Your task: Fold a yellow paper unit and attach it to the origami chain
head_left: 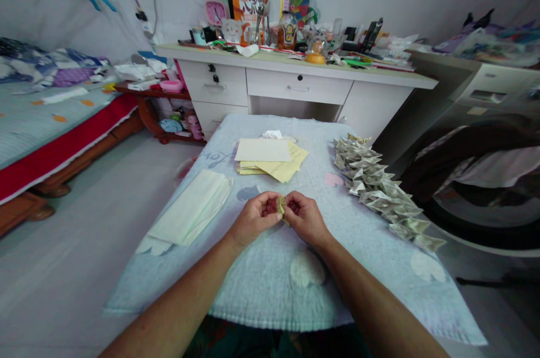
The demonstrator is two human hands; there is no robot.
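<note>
Between my two hands is a small folded piece of yellowish paper (281, 207), held over the middle of the cloth-covered table (270, 285). My left hand (257, 213) pinches it from the left with thumb and fingers. From the right, my right hand (306, 216) grips its other side, fingertips pressed together. Beyond my hands lies a stack of yellow paper sheets (284, 166) with a whitish sheet (264, 150) on top. Along the right side runs a long bunch of folded paper pieces (379, 192) with pointed tips, nested in rows.
A folded pale green sheet (189, 209) lies at the table's left. Behind stands a white desk (278, 85) crowded with a jar (287, 32), an orange bag (248, 1) and small items. A bed (54, 116) is at left, a front-loading washing machine (476, 94) at right.
</note>
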